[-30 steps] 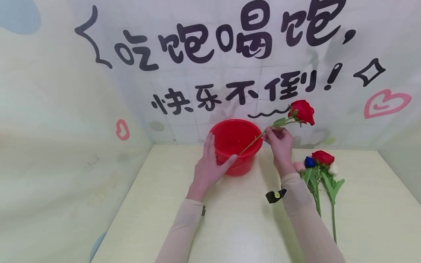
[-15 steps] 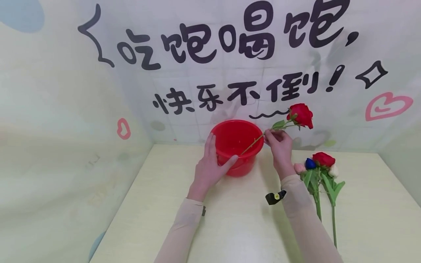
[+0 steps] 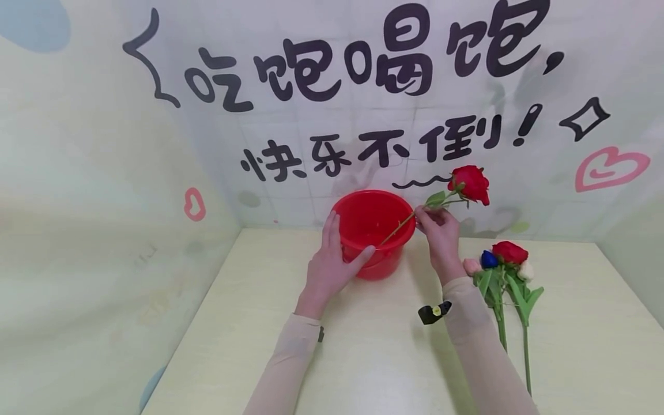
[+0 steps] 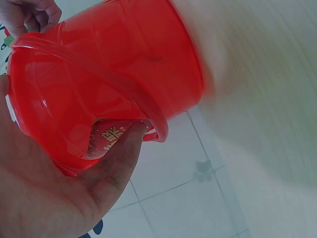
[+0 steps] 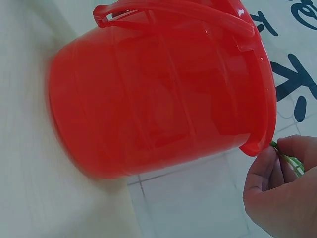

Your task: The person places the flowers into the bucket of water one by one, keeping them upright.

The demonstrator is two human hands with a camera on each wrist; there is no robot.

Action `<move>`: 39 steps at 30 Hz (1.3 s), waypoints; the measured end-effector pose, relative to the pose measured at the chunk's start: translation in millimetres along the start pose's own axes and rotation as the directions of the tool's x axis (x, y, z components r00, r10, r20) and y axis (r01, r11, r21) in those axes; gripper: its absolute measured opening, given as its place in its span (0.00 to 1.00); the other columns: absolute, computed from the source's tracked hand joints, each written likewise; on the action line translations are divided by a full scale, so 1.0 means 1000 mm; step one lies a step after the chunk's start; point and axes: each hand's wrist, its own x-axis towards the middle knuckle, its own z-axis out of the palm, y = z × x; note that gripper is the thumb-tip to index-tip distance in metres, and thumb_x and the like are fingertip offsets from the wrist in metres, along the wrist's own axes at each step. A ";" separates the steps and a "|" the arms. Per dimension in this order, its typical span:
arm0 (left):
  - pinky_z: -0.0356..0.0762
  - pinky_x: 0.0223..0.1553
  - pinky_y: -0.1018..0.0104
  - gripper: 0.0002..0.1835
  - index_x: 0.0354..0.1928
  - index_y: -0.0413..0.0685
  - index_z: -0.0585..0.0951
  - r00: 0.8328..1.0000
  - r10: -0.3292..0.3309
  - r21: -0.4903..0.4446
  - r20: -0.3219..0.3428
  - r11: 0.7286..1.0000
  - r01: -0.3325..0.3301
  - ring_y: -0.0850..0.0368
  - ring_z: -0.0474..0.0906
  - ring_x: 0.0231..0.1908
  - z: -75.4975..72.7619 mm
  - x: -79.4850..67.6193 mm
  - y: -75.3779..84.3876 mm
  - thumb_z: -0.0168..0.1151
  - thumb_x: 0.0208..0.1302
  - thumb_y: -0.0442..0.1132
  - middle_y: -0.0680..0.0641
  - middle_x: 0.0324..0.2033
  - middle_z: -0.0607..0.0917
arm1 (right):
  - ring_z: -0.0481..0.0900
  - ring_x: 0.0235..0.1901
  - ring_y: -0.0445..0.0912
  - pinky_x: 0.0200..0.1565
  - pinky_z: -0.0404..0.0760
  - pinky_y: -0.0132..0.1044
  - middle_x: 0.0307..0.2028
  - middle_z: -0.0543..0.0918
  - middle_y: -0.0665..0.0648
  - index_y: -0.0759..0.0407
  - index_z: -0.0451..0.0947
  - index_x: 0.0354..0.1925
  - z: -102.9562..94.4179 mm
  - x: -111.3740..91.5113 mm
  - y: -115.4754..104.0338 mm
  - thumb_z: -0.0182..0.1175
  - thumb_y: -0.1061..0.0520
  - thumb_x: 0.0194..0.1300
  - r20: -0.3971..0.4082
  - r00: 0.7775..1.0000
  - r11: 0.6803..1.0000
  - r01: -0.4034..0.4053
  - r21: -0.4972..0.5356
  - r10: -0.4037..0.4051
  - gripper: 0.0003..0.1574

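Note:
A red plastic bucket (image 3: 377,268) stands upright on the table against the wall. My left hand (image 3: 332,262) holds it at the near left, fingers along its side and thumb at the front rim. In the left wrist view that hand (image 4: 59,183) lies against the bucket wall, by the hanging handle (image 4: 94,69). With thumb and fingers my right hand (image 3: 440,230) pinches the stem of a red rose (image 3: 469,184) at the right rim. The stem's lower end slants into the bucket; the bloom hangs outside to the right. In the right wrist view the right hand (image 5: 282,193) is beside the rim.
To the right on the table (image 3: 373,357) lie several flowers: another red rose (image 3: 510,252), a blue bud (image 3: 489,259), a pink one (image 3: 472,266) and a white one (image 3: 525,270). A printed cloth wall (image 3: 311,127) rises directly behind the bucket.
The rose and my right hand have shifted slightly left and down, bringing the bloom a little lower. My left hand and the bucket stay nearly as they were.

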 end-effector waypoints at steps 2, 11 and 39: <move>0.89 0.46 0.50 0.64 0.86 0.63 0.43 1.000 -0.001 -0.004 -0.001 1.000 0.001 0.47 0.82 0.55 0.000 0.000 0.000 0.70 0.58 0.72 0.52 0.74 0.67 | 0.84 0.41 0.42 0.48 0.86 0.30 0.42 0.83 0.51 0.64 0.77 0.50 0.000 0.000 0.002 0.67 0.59 0.73 0.009 1.000 1.000 0.005 0.017 -0.005 0.13; 0.89 0.46 0.51 0.63 0.85 0.64 0.44 1.000 0.002 -0.008 -0.001 1.000 -0.002 0.48 0.82 0.56 0.001 0.000 0.000 0.71 0.59 0.71 0.52 0.74 0.67 | 0.84 0.45 0.43 0.49 0.86 0.30 0.44 0.83 0.52 0.64 0.79 0.54 -0.003 0.002 0.005 0.68 0.56 0.73 0.044 0.999 1.000 -0.012 -0.013 0.012 0.17; 0.89 0.47 0.50 0.64 0.85 0.61 0.44 1.000 0.022 -0.027 -0.007 0.999 -0.022 0.47 0.81 0.57 0.002 0.001 0.000 0.74 0.58 0.68 0.48 0.74 0.67 | 0.85 0.47 0.43 0.50 0.86 0.30 0.53 0.83 0.55 0.68 0.73 0.68 -0.014 0.003 0.007 0.61 0.59 0.78 0.164 0.986 0.999 0.006 -0.036 0.000 0.26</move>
